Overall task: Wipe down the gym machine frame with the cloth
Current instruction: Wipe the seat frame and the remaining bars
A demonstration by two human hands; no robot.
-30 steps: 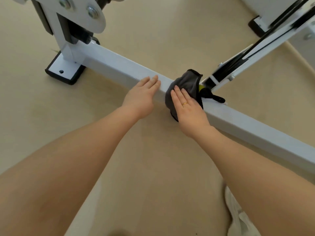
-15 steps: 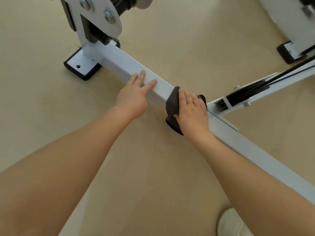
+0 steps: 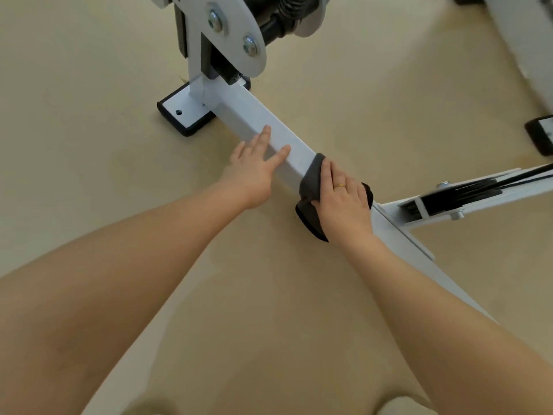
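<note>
My right hand [image 3: 341,202] presses the dark cloth [image 3: 311,190], draped over the white floor bar [image 3: 260,121], fingers flat, my left hand [image 3: 254,169] rests open just beside it, and the bar's stretch toward the foot plate [image 3: 182,115] probably remains unwiped.

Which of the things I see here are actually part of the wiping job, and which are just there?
Part of the job:
- dark grey cloth, draped over the beam
- white frame beam
- right hand, pressing the cloth
- left hand, resting on the beam

Just there:
- black foot pad
- bolted pivot plate
- black cables on the side arm
- beige floor
</note>
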